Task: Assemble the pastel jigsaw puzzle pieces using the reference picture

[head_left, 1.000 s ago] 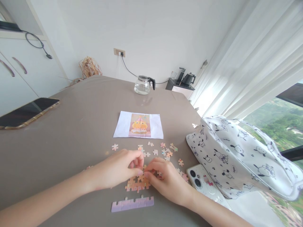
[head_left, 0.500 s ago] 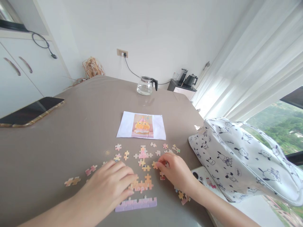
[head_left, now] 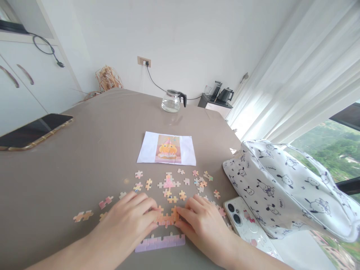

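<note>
— Pressing down, were they? What did the hands hold?

— Nothing was pinched. The left hand (head_left: 132, 217) and right hand (head_left: 201, 221) lay flat, fingers spread, their tips touching either end of the orange joined pieces (head_left: 166, 218) on the table (head_left: 84, 157).

— And around them?

— A purple strip of joined pieces (head_left: 160, 242) sat just below, loose pieces (head_left: 180, 185) were scattered beyond, and the picture sheet (head_left: 167, 148) lay farther off. A white phone (head_left: 244, 225) rested beside the right wrist, against a printed bag (head_left: 284, 187).
</note>
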`<move>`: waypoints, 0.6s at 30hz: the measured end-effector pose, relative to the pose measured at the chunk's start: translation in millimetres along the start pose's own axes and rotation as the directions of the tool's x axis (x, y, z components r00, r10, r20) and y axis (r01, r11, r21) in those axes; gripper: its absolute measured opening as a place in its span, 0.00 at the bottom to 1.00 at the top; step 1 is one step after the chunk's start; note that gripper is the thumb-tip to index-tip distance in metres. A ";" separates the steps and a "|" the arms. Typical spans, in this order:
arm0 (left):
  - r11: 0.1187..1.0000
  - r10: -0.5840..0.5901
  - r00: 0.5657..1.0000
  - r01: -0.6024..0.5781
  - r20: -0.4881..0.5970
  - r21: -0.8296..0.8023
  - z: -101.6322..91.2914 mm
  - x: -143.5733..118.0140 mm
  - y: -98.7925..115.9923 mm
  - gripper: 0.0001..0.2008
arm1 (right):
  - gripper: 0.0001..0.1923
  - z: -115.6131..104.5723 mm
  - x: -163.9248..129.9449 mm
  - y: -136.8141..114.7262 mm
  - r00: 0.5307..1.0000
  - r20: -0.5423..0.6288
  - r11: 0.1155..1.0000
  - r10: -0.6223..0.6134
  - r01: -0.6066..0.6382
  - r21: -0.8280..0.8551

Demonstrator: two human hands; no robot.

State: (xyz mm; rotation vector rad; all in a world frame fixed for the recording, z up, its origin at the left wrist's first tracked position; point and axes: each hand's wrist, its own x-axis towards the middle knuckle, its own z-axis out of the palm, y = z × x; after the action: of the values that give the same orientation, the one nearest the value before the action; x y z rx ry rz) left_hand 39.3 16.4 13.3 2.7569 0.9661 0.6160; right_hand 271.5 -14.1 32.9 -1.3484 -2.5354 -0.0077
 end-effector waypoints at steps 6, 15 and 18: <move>0.998 -0.060 0.998 0.060 0.000 -0.035 8.9 -4.3 -2.7 0.12 | 0.07 3.6 -0.5 -0.3 0.999 -0.022 0.999 -0.042 0.042 -0.007; 0.994 -0.101 0.995 0.101 0.010 -0.045 10.1 -7.3 -2.4 0.10 | 0.10 7.5 -3.8 -2.9 0.974 -0.057 0.974 -0.218 0.214 -0.077; 0.997 -0.077 0.997 0.077 0.016 -0.024 9.0 -8.9 -3.4 0.11 | 0.09 5.1 -2.6 -2.8 0.969 -0.045 0.968 -0.241 0.237 -0.080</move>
State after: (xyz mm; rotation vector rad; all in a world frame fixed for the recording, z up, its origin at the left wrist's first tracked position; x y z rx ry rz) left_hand 35.0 13.3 1.3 2.6850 1.0491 0.5893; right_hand 269.4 -17.1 27.7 -1.0420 -2.6579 -0.1847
